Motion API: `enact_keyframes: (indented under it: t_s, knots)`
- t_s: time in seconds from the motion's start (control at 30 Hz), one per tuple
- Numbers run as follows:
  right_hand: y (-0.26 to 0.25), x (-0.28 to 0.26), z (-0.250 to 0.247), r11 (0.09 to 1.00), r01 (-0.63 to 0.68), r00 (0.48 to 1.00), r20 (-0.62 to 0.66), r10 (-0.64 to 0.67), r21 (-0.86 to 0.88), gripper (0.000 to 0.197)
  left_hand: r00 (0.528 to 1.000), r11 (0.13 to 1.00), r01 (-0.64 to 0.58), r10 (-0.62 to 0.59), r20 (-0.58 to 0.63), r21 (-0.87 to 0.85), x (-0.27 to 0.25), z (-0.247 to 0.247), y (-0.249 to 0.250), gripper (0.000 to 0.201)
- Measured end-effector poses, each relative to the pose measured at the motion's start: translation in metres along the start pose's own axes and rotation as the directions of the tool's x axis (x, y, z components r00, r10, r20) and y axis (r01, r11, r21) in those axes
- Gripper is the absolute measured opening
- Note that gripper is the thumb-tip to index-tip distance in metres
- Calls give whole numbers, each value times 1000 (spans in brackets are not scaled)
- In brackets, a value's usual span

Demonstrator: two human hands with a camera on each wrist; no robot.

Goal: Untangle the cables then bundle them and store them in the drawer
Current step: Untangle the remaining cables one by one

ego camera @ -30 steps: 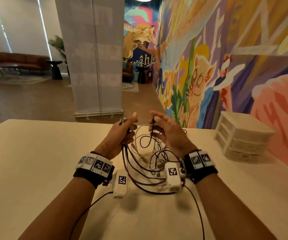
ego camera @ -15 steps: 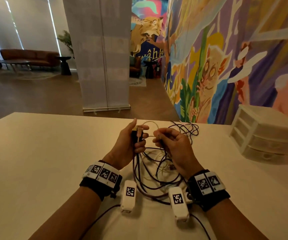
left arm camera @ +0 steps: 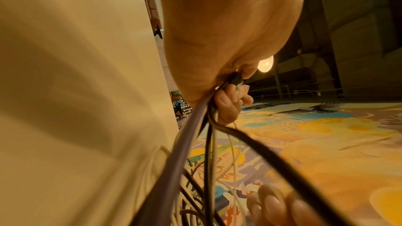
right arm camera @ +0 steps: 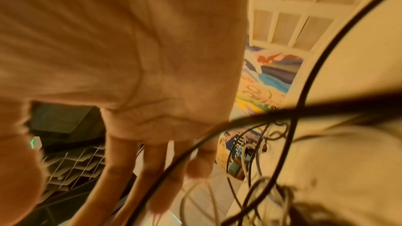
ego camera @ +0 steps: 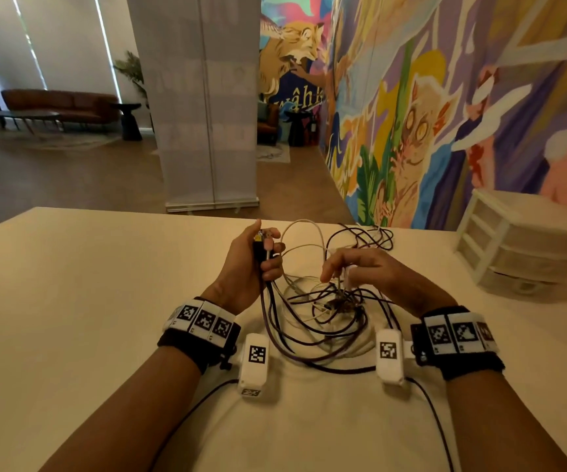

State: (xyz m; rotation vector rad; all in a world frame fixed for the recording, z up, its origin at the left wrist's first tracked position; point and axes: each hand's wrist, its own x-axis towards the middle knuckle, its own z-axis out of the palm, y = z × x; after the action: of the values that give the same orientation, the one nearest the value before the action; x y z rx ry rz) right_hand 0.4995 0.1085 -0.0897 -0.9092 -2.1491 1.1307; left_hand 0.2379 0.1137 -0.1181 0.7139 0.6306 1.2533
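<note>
A tangle of black, purple and white cables [ego camera: 326, 311] lies on the cream table [ego camera: 87, 318] between my wrists. My left hand [ego camera: 266, 248] holds several cable ends [ego camera: 262, 240] upright in its fist, plugs sticking out on top. The strands hang from it down into the pile. The left wrist view shows the curled fingers [left arm camera: 228, 107] round those cables [left arm camera: 189, 143]. My right hand [ego camera: 338, 275] hovers over the tangle's knot, fingers pointing down. In the right wrist view its fingers [right arm camera: 156, 178] are spread and straight, with a black cable [right arm camera: 217, 137] lying across them.
A white three-drawer unit [ego camera: 513, 247] stands at the table's right edge against the painted wall, drawers closed; it also shows in the right wrist view [right arm camera: 289, 23]. More cable loops [ego camera: 374, 236] trail toward the far edge. The wrist cameras' own leads [ego camera: 432, 413] run back along my arms.
My right hand has let go of the cable it pinched beside the left hand and dropped to the knot, fingers spread. The left hand keeps its hold on the plugs.
</note>
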Motion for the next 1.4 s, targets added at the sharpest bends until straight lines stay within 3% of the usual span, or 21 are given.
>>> enact_keyframes:
  t_s: [0.1, 0.2, 0.27, 0.33, 0.37, 0.4, 0.43, 0.47, 0.57, 0.67, 0.83, 0.97, 1.07, 1.17, 1.23, 1.33, 1.4]
  knots:
    - [-7, -12, -6, 1000, -8, 969, 249, 3, 20, 39, 1000, 1000, 10, -10, 5, 6, -1, 0, 0, 32]
    - [-10, -13, -2, 977, -29, 953, 290, 90, -209, 33, 1000, 1000, 12, -12, 13, 9, -2, 1, 0, 30]
    - [-13, -12, 3, 963, -21, 981, 180, 71, -267, 23, 1000, 1000, 7, -7, 17, 18, -4, 2, 0, 27]
    - [-19, -9, 7, 966, 36, 998, -35, -47, -255, 26, 1000, 999, -1, 0, 17, 39, -5, 5, 0, 22]
    - [-23, -6, 10, 978, 81, 974, -192, -118, -195, 31, 1000, 999, -6, 6, 16, 50, -5, 6, 0, 20]
    - [-27, -3, 14, 986, 139, 916, -367, -162, -88, 33, 1000, 998, -14, 14, 12, 65, -5, 7, 0, 19]
    - [-30, 2, 20, 980, 198, 852, -500, -155, 33, 34, 1000, 996, -24, 23, 8, 85, -6, 8, 1, 18]
    - [-33, 7, 28, 964, 228, 821, -559, -116, 134, 35, 999, 994, -35, 35, 7, 107, -7, 9, 1, 19]
    - [-33, 18, 62, 953, 86, 889, -454, 58, 289, 41, 997, 982, -74, 69, 38, 174, -10, 11, 1, 32]
    - [-28, 24, 82, 941, -22, 894, -415, 170, 339, 46, 995, 939, -92, 75, 65, 332, -12, 15, 1, 57]
    - [-30, 22, 86, 948, -22, 890, -426, 162, 317, 43, 992, 867, -129, 103, 80, 482, -18, 20, 2, 55]
    - [-28, 25, 84, 955, -107, 916, -347, 202, 275, 47, 957, 773, -252, 289, 30, 582, -21, 18, 4, 59]
    - [-33, 21, 83, 981, -182, 969, -161, 189, 60, 43, 917, 804, -314, 395, -58, 505, -20, 10, 12, 61]
    - [-41, 15, 78, 991, -128, 990, -58, 126, -30, 49, 898, 851, -334, 418, -138, 405, -18, -2, 19, 56]
    - [-43, 11, 72, 995, -83, 996, -30, 81, -63, 40, 897, 871, -326, 408, -171, 367, -16, -8, 19, 56]
    - [-41, 12, 65, 988, -6, 994, -108, -11, -154, 11, 907, 895, -313, 381, -179, 319, -14, -10, 19, 56]
    - [-39, 14, 65, 987, 89, 932, -338, -129, -131, 11, 928, 908, -298, 348, -134, 294, -14, -8, 20, 54]
